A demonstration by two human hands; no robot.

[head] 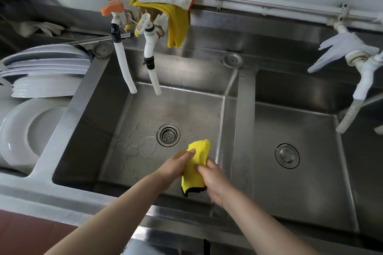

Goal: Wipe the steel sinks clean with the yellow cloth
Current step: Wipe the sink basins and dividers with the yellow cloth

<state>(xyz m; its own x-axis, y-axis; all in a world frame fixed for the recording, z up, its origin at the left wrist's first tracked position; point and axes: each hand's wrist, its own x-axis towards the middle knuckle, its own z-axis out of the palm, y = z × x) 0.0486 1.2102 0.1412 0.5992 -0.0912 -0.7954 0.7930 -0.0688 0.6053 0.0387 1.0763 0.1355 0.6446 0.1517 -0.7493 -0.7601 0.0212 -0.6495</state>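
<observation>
Stainless steel fills the view: a middle sink with a perforated drain strainer, and a right sink with a closed drain plug. Both hands hold the yellow cloth above the middle basin's floor, near its right wall. Left hand pinches the cloth's left edge; right hand grips its right side, fingers curled over it. Two white hose spouts hang over the basin's back. White plates are stacked in the left compartment.
</observation>
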